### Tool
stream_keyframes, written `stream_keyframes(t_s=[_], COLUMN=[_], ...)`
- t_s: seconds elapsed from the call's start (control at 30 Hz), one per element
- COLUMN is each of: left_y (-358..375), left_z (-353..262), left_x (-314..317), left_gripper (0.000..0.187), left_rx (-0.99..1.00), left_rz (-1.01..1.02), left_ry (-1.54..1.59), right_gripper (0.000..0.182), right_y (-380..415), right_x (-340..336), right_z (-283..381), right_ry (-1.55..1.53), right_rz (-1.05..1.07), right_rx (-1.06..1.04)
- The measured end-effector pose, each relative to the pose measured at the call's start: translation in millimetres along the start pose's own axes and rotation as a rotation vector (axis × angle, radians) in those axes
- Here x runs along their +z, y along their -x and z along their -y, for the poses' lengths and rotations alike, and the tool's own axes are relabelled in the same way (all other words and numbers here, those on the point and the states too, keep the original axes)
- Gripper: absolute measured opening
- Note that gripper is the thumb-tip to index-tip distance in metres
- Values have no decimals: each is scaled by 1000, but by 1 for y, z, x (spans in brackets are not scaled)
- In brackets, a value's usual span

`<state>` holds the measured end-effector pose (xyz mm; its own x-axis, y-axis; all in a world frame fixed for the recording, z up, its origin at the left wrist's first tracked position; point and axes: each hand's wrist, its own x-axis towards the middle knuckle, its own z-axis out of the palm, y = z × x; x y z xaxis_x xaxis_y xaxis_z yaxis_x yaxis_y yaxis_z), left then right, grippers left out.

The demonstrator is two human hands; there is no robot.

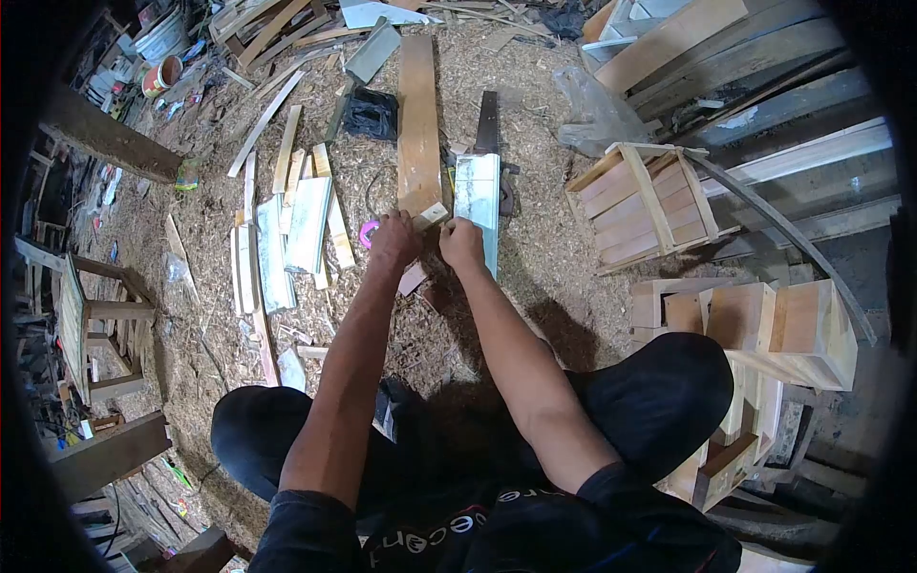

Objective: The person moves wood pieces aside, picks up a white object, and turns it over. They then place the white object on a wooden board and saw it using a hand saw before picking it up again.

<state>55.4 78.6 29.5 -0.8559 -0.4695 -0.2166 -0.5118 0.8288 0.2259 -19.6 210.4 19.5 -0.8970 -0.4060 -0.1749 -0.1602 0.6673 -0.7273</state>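
Observation:
My left hand (394, 239) is closed at the near end of a long brown board (418, 124), holding a short pale wood block (431, 217) that lies slantwise across the board's end. My right hand (462, 244) is closed just beyond the block's right end; whatever its fingers hold is hidden. Beside that hand lies a white-painted board (478, 186), with a handsaw (488, 124) at its far end. A pink ring-shaped object (368, 233), perhaps a tape measure or tape roll, rests left of my left hand.
Pale wood strips (310, 224) lie on the chip-covered ground to the left. Slatted wooden crates (650, 199) stand at right, with long planks (755, 105) behind. A black plastic bag (371, 115) and a clear plastic bag (594, 110) lie farther off.

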Motion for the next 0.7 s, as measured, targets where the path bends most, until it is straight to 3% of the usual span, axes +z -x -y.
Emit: stream_keyframes(t_s=[0.23, 0.33, 0.4, 0.43, 0.53, 0.6, 0.7], left_y=[-10, -27, -42, -49, -69, -80, -93], left_z=[-2, -4, -18, -30, -49, -61, -77], left_x=[-18, -18, -21, -32, -32, -35, -50], left_gripper=[49, 46, 46, 37, 35, 34, 36], left_rx=[-57, -24, 28, -20, -25, -11, -129], left_rz=[77, -64, -224, -144, -154, -204, -116], left_ry=[82, 258, 387, 427, 660, 644, 842], right_gripper=[14, 12, 13, 12, 13, 13, 15], right_y=[-15, -36, -54, -60, -67, -76, -91], right_x=[-2, -19, -29, -36, -66, -77, -81], right_z=[-25, -29, -37, -35, -15, -9, -2], right_ry=[-109, -194, -166, -249, -373, -467, -505], right_rz=[-91, -119, -203, -258, -370, -407, -467], right_rx=[-110, -1, -77, -48, 45, 19, 18])
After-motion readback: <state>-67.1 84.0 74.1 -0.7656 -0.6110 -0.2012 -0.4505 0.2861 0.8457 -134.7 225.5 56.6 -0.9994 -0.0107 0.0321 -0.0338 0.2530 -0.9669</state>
